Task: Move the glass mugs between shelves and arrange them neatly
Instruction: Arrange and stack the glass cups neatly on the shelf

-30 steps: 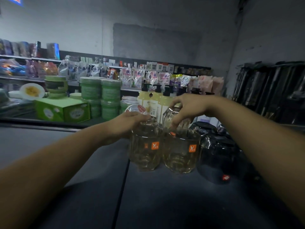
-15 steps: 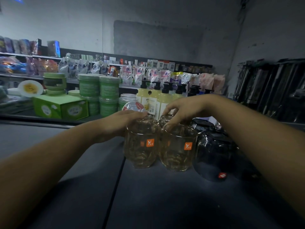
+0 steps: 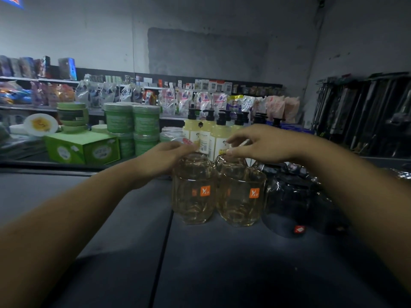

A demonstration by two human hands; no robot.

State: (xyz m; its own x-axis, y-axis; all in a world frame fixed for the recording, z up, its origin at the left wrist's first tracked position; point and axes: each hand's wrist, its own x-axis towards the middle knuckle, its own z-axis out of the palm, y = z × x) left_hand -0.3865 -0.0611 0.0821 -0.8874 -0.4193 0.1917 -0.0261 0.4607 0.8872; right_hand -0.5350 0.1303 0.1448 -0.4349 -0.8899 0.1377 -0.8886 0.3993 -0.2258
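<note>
Right hand (image 3: 264, 144) lifted off rear mug (image 3: 233, 160), fingers loose, frame centre; left hand (image 3: 162, 160) still flat atop left front mug (image 3: 193, 192).

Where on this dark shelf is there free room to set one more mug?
Bare shelf lies left of the two glass mugs, past the seam, and in front of them. Right is crowded with dark wrapped glassware; pump bottles stand behind.

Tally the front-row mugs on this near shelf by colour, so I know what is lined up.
Clear mugs, orange sticker: 2
Dark mugs, red sticker: 1
Total: 3
Others behind them are too hidden to count.
</note>
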